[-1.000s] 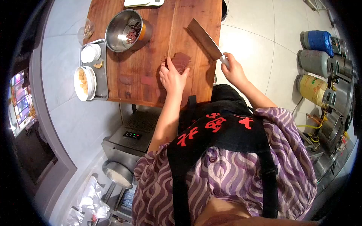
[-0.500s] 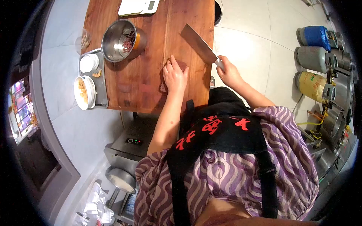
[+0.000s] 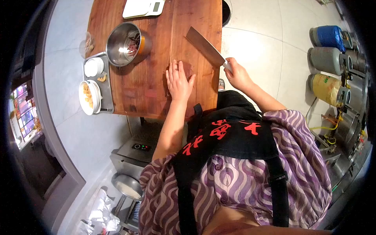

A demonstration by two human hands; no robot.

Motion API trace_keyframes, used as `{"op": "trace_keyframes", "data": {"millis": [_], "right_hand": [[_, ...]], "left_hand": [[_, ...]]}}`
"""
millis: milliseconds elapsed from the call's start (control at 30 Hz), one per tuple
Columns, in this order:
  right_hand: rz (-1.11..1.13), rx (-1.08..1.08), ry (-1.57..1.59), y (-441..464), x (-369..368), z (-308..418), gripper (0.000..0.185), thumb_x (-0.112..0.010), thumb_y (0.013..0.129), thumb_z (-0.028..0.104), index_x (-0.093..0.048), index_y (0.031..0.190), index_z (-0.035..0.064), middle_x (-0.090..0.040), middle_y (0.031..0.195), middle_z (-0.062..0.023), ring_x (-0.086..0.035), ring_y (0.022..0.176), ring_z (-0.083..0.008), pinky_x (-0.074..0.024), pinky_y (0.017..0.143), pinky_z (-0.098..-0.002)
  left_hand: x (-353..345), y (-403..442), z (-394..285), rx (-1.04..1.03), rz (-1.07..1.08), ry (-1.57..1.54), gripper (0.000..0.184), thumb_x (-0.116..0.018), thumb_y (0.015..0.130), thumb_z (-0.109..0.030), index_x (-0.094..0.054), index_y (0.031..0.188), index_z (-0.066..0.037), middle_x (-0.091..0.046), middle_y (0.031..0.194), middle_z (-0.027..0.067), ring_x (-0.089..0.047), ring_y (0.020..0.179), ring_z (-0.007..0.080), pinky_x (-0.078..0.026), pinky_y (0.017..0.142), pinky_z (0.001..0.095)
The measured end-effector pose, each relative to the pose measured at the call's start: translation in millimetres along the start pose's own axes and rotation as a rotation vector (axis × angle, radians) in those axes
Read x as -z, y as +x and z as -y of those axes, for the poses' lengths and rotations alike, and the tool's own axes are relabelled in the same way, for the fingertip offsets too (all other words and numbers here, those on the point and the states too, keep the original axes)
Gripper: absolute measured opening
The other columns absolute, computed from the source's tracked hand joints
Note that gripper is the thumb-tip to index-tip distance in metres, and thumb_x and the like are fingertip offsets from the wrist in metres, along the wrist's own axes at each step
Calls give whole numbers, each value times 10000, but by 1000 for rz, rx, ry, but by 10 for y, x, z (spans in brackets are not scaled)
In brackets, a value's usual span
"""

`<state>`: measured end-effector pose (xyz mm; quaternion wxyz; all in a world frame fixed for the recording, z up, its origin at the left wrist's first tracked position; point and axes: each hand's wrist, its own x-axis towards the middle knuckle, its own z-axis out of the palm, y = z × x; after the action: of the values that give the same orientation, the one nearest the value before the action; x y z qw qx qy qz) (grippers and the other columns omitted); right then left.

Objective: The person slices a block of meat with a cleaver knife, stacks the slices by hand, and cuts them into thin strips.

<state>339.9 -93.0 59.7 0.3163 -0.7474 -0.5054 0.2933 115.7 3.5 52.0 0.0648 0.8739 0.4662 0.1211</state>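
My right hand (image 3: pixel 237 74) is closed around the white handle of a cleaver (image 3: pixel 206 49). Its broad blade points up and left above the table's right side. My left hand (image 3: pixel 179 83) lies open and flat, fingers stretched forward, over a thin dark-red piece that looks like meat (image 3: pixel 188 69). Most of that piece is hidden under the hand. Both are on the wooden table (image 3: pixel 137 88). Left of the hand stands a steel pot (image 3: pixel 114 45) with dark-red strips (image 3: pixel 134 44) inside.
A white kitchen scale (image 3: pixel 137 8) sits at the table's far end. Along the left edge, a grey tray (image 3: pixel 105 96) carries stacked white dishes (image 3: pixel 94 67) and a bowl of yellowish food (image 3: pixel 87 98). Several gas cylinders (image 3: pixel 324 60) stand at the right.
My left hand has shifted slightly left and flattened, its fingers now stretched straighter. The cleaver and my right hand have hardly moved.
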Motion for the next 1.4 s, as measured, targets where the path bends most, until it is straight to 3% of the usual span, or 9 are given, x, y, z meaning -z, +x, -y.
{"op": "trace_keyframes", "data": {"millis": [100, 200, 633, 700, 967, 1067, 1167, 1267, 1400], "right_hand": [[84, -54, -87, 67, 13, 55, 258, -578, 893, 124, -490, 1107, 11, -628, 940, -268, -616, 870, -451, -505, 734, -485], [36, 109, -194, 107, 10, 87, 193, -533, 876, 122, -481, 1031, 20, -622, 918, -252, -616, 796, -444, -505, 692, -514], [153, 242, -475, 215, -27, 418, 126, -499, 845, 62, -465, 960, 24, -621, 828, -217, -638, 752, -402, -526, 646, -463], [204, 140, -555, 174, -176, 360, 102, -483, 857, 62, -464, 951, 29, -626, 833, -213, -640, 747, -405, -526, 641, -461], [105, 139, -440, 1, -181, 535, 101, -485, 861, 72, -465, 948, 27, -623, 838, -245, -616, 729, -443, -508, 635, -498], [59, 94, -387, -95, -243, 383, 102, -480, 877, 87, -472, 960, 27, -624, 841, -242, -613, 731, -447, -504, 637, -506], [46, 41, -354, -157, -254, 337, 111, -481, 890, 98, -478, 974, 25, -626, 860, -241, -613, 737, -444, -502, 636, -511], [65, 58, -373, -161, -242, 335, 124, -486, 891, 103, -477, 986, 23, -629, 879, -239, -615, 738, -439, -504, 632, -511], [94, 107, -437, -158, -233, 372, 128, -490, 887, 105, -482, 992, 32, -632, 866, -218, -628, 727, -410, -515, 625, -493]], "left_hand": [[-63, -127, 152, -113, 121, -12, 657, -727, 798, -312, -492, 1333, -11, -454, 1413, 186, -408, 1328, 334, -307, 1114, 458], [-13, -152, 202, -122, 139, -66, 628, -705, 814, -273, -486, 1337, -2, -461, 1411, 173, -420, 1323, 315, -315, 1112, 451], [20, 81, 315, -238, 254, -145, 531, -664, 837, -210, -511, 1296, 8, -471, 1382, 173, -423, 1305, 326, -377, 1075, 430], [18, 74, 345, -249, 251, -152, 530, -669, 829, -210, -518, 1288, 7, -477, 1374, 171, -437, 1289, 326, -385, 1066, 436], [20, 21, 442, -304, 226, -166, 553, -696, 817, -223, -512, 1291, -7, -474, 1370, 180, -428, 1292, 334, -358, 1081, 459], [121, -66, 334, -77, 157, -201, 565, -697, 822, -242, -505, 1302, -13, -473, 1369, 186, -410, 1309, 336, -322, 1105, 471], [145, -97, 284, -23, 125, -214, 577, -697, 824, -254, -500, 1308, -8, -466, 1376, 184, -399, 1317, 338, -309, 1113, 477], [30, -151, 377, -207, 178, -210, 577, -690, 830, -254, -496, 1308, 4, -463, 1378, 186, -400, 1313, 341, -323, 1106, 472], [-18, -68, 429, -240, 184, -288, 540, -681, 836, -248, -517, 1277, 18, -484, 1355, 190, -416, 1299, 343, -336, 1102, 465]]}}
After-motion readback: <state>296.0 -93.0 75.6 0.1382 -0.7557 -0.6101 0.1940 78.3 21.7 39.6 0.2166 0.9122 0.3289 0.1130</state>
